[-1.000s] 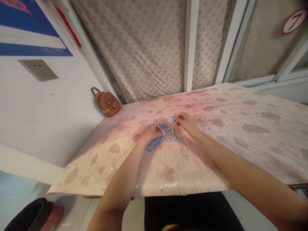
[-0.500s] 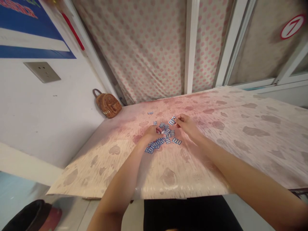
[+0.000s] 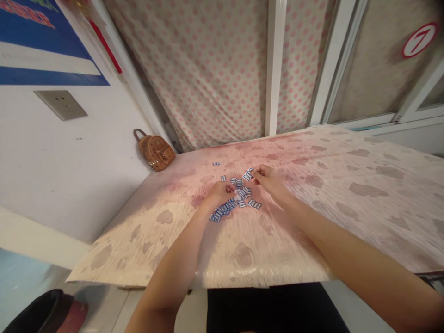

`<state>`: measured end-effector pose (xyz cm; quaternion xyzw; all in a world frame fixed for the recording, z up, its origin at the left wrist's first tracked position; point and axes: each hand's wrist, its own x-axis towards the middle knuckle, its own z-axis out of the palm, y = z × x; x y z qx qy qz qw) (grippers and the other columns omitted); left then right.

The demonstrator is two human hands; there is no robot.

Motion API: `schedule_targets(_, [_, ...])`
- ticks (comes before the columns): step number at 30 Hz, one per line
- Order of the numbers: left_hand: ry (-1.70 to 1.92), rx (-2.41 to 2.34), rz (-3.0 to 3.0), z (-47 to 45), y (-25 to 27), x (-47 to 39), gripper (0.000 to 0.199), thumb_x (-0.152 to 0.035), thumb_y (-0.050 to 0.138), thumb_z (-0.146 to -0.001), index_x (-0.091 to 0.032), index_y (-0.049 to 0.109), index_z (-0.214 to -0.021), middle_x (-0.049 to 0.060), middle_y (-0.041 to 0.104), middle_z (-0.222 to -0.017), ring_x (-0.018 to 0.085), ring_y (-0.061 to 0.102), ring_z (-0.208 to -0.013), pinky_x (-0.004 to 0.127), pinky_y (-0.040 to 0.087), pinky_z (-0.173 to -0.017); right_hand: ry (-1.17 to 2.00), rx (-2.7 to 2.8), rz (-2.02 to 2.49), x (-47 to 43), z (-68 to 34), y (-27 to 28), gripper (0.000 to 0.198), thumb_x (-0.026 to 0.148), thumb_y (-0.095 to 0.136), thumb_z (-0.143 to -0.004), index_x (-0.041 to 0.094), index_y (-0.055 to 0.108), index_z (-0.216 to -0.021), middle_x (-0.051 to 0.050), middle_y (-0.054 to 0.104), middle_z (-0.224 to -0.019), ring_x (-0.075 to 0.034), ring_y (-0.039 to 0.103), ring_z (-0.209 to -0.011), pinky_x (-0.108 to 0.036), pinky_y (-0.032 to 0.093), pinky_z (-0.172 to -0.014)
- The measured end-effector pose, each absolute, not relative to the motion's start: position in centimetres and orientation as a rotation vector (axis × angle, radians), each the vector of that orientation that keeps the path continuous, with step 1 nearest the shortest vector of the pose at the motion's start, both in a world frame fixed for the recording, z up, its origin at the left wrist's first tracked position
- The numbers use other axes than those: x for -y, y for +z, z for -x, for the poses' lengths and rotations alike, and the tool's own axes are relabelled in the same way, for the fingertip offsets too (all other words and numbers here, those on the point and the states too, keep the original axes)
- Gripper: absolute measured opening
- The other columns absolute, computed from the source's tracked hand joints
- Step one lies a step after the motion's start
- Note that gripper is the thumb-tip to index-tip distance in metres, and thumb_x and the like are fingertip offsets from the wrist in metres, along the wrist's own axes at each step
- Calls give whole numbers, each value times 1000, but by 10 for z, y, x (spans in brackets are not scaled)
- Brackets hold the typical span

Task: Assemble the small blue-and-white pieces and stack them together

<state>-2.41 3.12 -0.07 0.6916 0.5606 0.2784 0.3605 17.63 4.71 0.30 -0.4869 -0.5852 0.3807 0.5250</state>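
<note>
Small blue-and-white striped cards (image 3: 225, 209) lie in an overlapping, scattered heap on the patterned tablecloth. My right hand (image 3: 267, 178) pinches a card (image 3: 247, 175), perhaps more than one, raised just over the heap's far right side. My left hand (image 3: 219, 192) is at the heap's left, fingers curled and closed on a pale card (image 3: 237, 194) at its fingertips; the hand covers part of the heap. One card group (image 3: 254, 204) lies at the right of the heap, and a lone card (image 3: 216, 163) lies farther back.
The tablecloth (image 3: 166, 259) covers a table whose near edge is in front of me. A small brown backpack (image 3: 157, 151) leans in the back left corner by the wall. A polka-dot curtain (image 3: 222, 69) hangs behind. A dark bin-like container (image 3: 45, 312) stands on the floor at lower left.
By my left fingertips the pale card shows more, and a striped card there has shifted slightly right and toward me. My right hand has hardly moved.
</note>
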Motion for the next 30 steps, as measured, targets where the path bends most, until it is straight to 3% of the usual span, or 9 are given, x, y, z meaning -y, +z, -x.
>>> schedule_targets(9, [1079,-1627,-1948,34,5,-44,2,-15,69,-78,-15,67,-78,1,69,-72,14,65,-68,23,46,-62,910,1416,1144,-47,-177,2,13,26,59,-85,20,57,-74,0,61,-65,-14,58,-58,-25,44,-59])
schedule_targets(15, [850,-1403,-2204,39,5,-43,23,-15,71,-80,-20,74,-102,4,74,-106,18,67,-101,27,49,-90,888,1415,1137,-47,-178,2,14,29,59,-84,20,56,-74,1,59,-63,-15,57,-58,-26,43,-58])
schedule_targets(23, [614,-1953,-2024,53,-5,-54,46,-40,86,-65,-15,71,-101,10,71,-99,23,67,-94,28,51,-80,891,1432,1139,-50,-178,-1,14,29,58,-84,20,56,-74,1,59,-64,-14,56,-58,-26,43,-60])
schedule_targets(30, [691,-1908,-1926,49,-8,-58,35,-37,88,-63,-16,71,-87,7,71,-91,21,67,-85,27,49,-73,877,1453,1130,-49,-179,0,16,30,58,-85,21,54,-73,2,57,-61,-15,57,-58,-27,43,-60])
